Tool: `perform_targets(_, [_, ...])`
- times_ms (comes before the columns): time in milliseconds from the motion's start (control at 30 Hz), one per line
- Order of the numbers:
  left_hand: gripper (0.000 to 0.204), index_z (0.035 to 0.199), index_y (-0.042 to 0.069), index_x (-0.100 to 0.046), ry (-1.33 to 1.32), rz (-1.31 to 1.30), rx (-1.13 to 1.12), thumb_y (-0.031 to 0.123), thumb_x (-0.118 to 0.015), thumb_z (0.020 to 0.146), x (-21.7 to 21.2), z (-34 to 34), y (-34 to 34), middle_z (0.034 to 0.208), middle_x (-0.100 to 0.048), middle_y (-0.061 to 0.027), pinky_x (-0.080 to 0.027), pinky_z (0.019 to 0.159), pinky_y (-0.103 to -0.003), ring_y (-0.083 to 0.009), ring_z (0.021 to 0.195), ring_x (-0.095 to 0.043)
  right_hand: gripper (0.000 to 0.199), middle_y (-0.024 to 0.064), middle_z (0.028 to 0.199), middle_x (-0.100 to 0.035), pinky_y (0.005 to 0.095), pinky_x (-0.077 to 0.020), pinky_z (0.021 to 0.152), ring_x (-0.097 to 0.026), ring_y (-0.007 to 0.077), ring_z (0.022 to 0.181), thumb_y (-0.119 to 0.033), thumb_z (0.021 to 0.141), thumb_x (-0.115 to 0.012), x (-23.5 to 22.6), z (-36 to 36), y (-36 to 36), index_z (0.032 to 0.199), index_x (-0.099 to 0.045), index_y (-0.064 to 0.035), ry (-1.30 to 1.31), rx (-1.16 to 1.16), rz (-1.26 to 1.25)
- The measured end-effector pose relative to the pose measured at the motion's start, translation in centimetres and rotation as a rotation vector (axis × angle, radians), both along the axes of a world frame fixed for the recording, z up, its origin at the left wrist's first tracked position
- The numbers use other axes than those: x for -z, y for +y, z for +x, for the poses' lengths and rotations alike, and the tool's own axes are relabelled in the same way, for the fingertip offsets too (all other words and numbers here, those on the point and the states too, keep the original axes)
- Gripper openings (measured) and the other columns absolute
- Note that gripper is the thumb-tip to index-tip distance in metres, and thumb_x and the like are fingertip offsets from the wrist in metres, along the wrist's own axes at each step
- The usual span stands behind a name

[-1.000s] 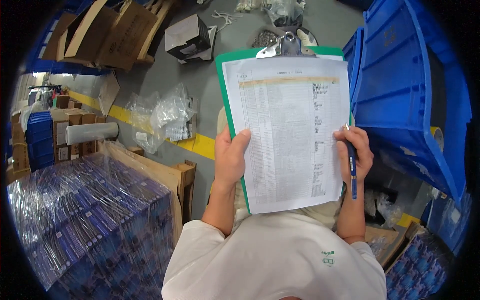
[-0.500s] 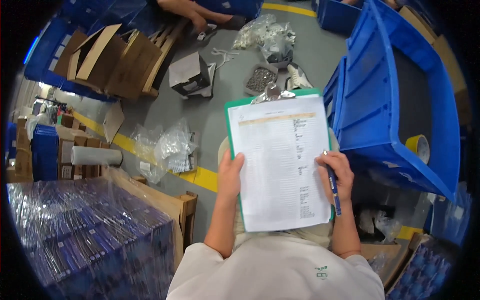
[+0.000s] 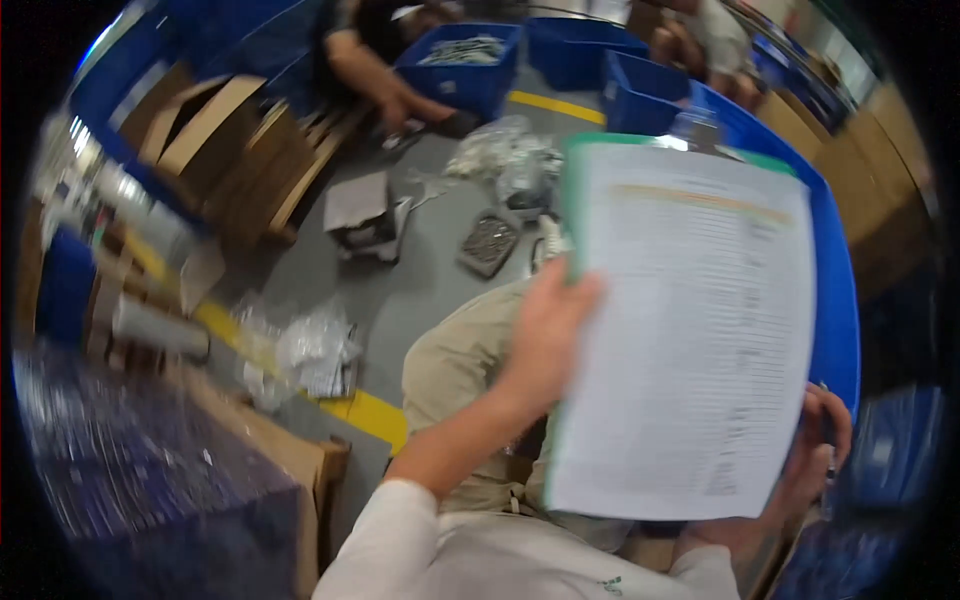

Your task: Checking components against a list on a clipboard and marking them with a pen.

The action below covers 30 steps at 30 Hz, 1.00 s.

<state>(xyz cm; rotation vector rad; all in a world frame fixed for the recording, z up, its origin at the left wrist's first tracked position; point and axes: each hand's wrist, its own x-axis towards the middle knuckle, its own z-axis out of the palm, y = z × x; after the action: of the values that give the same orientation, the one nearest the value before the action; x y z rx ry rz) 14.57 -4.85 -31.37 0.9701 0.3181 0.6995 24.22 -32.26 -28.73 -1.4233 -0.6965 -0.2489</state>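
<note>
Gripping the green clipboard (image 3: 690, 330), left hand (image 3: 545, 335) clasps its left edge; right hand (image 3: 805, 465) fingers, mostly hidden, seemingly curl at its lower right corner.

The left hand (image 3: 545, 335) grips a green clipboard (image 3: 572, 200) of smooth plastic, with matt white paper (image 3: 690, 330) on it. Behind the paper is a shiny blue plastic bin (image 3: 835, 300). Left of the hand, crinkly clear plastic bags (image 3: 305, 350) lie on matt grey floor (image 3: 420, 290). Farther off are brown cardboard boxes (image 3: 230, 150).

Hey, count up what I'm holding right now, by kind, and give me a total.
Green clipboard: 1
Printed sheet: 1
Total: 2, held by the left hand; anything in the right hand is too blurred to tell.
</note>
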Motion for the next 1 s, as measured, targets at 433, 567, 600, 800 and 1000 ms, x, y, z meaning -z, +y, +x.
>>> perform_targets(433, [0.030, 0.101, -0.004, -0.045, -0.053, -0.060, 0.129, 0.024, -0.046, 0.089, 1.1, 10.0, -3.2, 0.097, -0.055, -0.0162, -0.039, 0.082, -0.034, -0.0225, 0.092, -0.052, 0.040, 0.0144, 0.125, -0.051, 0.0395, -0.0328, 0.101, -0.046, 0.0265, 0.118, -0.027, 0.094, -0.043, -4.4, 8.1, -4.3, 0.127, -0.044, -0.0029, -0.450, 0.172, -0.856])
perform_targets(567, [0.035, 0.103, -0.001, -0.044, -0.139, -0.010, 0.137, 0.032, -0.045, 0.091, 2.7, 10.2, -2.6, 0.085, -0.057, -0.0148, -0.045, 0.069, -0.033, -0.0223, 0.077, -0.057, 0.036, 0.0148, 0.125, -0.051, 0.0335, -0.0341, 0.098, -0.048, 0.0232, 0.116, -0.008, 0.090, -0.050, -5.5, 9.3, 0.8, 0.125, -0.046, -0.0013, -0.426, 0.200, -1.004])
perform_targets(600, [0.038, 0.105, 0.001, -0.045, -0.102, -0.074, 0.281, 0.037, -0.043, 0.091, 2.7, 8.6, -1.7, 0.080, -0.057, -0.0128, -0.045, 0.060, -0.030, -0.0192, 0.066, -0.056, 0.036, 0.0139, 0.124, -0.051, 0.0336, -0.0339, 0.098, -0.048, 0.0238, 0.116, -0.005, 0.089, -0.050, -5.7, 9.8, 1.5, 0.124, -0.048, -0.0005, -0.506, 0.131, -1.042])
perform_targets(800, [0.035, 0.101, 0.005, -0.052, 0.284, -0.040, 0.244, 0.038, -0.047, 0.089, 11.5, 6.5, 2.9, 0.063, -0.055, -0.0076, -0.043, 0.042, -0.024, -0.0142, 0.048, -0.054, 0.033, 0.0140, 0.119, -0.053, 0.0348, -0.0335, 0.099, -0.049, 0.0266, 0.113, -0.005, 0.089, -0.049, -4.7, 11.0, 3.5, 0.122, -0.050, -0.0019, -0.666, 0.046, -1.201])
perform_targets(1000, [0.021, 0.096, 0.006, -0.056, 0.291, -0.172, -0.027, 0.025, -0.048, 0.090, 15.9, -1.2, 7.1, 0.064, -0.054, -0.0042, -0.042, 0.043, -0.022, -0.0110, 0.048, -0.052, 0.028, 0.0139, 0.120, -0.053, 0.0312, -0.0369, 0.095, -0.051, 0.0238, 0.109, -0.006, 0.089, -0.049, -0.4, 14.2, -6.0, 0.117, -0.054, -0.0020, -0.347, 0.303, -0.560])
